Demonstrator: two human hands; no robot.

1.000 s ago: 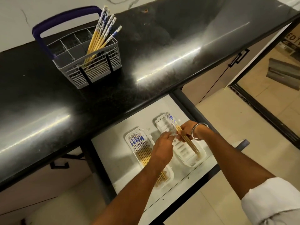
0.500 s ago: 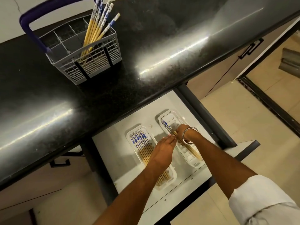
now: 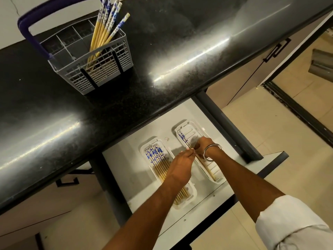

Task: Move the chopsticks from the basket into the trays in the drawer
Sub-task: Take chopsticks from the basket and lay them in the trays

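On the black tabletop (image 3: 162, 56) at left, the grey basket (image 3: 106, 69) holds six chopsticks (image 3: 103, 31) upright; below, the open drawer (image 3: 129, 159) carries a full left tray (image 3: 149, 147), left hand (image 3: 180, 168) with fingers straight beside it, right hand (image 3: 201, 145) pinching a chopstick pair (image 3: 183, 138) over the right tray (image 3: 196, 127)
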